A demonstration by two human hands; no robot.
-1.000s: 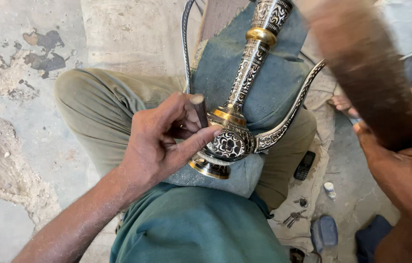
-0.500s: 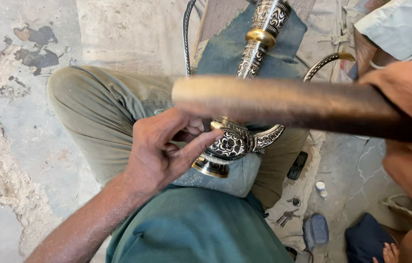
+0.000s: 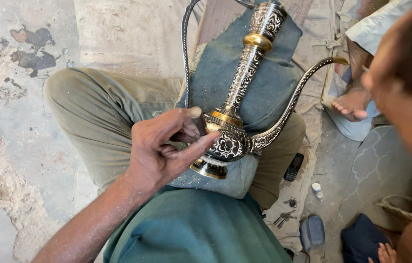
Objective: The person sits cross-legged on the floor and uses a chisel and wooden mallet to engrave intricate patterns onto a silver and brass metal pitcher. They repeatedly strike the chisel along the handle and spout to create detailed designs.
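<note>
An ornate metal ewer (image 3: 231, 144), black and silver with brass bands, lies on a blue-grey cushion (image 3: 269, 85) on my lap. Its long neck points away from me and its curved spout (image 3: 293, 100) sweeps to the right. My left hand (image 3: 159, 151) pinches a short metal punch (image 3: 197, 118) between thumb and fingers, the tip set against the ewer's round body. My right hand (image 3: 405, 97) is a large blur close to the camera at the right edge, and what it holds is hidden.
A small black phone (image 3: 293, 167), a little white bottle (image 3: 317, 190), keys (image 3: 281, 219) and a blue pouch (image 3: 312, 233) lie on the cloth to my right. Another person's bare foot (image 3: 352, 104) rests beyond the spout. Stained concrete floor (image 3: 16, 146) lies to the left.
My right hand swung a thick wooden mallet across the ewer, then rose toward the camera; the mallet is out of sight now. My left hand kept the punch on the ewer.
</note>
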